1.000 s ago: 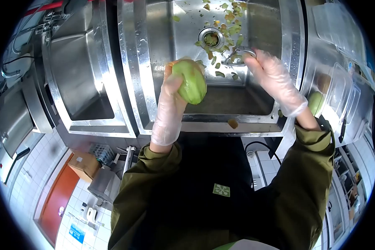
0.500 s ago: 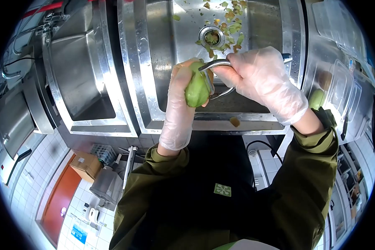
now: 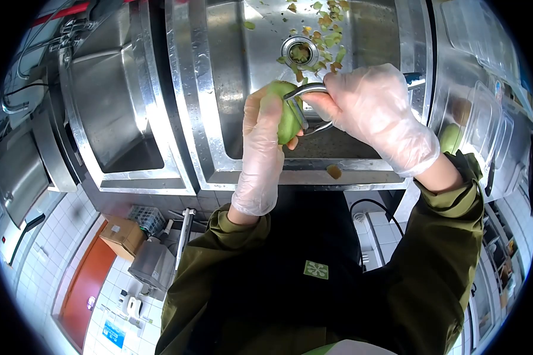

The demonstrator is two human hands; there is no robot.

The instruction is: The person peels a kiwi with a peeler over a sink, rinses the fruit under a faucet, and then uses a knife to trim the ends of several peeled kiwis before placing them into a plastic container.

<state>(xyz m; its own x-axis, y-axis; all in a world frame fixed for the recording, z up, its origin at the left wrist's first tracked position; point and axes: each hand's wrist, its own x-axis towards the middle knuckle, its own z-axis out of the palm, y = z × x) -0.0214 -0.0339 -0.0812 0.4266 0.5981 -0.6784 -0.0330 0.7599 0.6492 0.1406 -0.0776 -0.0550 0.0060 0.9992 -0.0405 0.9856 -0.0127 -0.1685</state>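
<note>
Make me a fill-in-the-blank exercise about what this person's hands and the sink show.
1. The metal peeler is gripped in the person's ____ hand.
2. The left hand holds a piece of produce coloured ____.
3. Both hands wear clear plastic ____.
4. Scraps lie in the sink near its round metal ____.

Missing words: right; green; gloves; drain.
</note>
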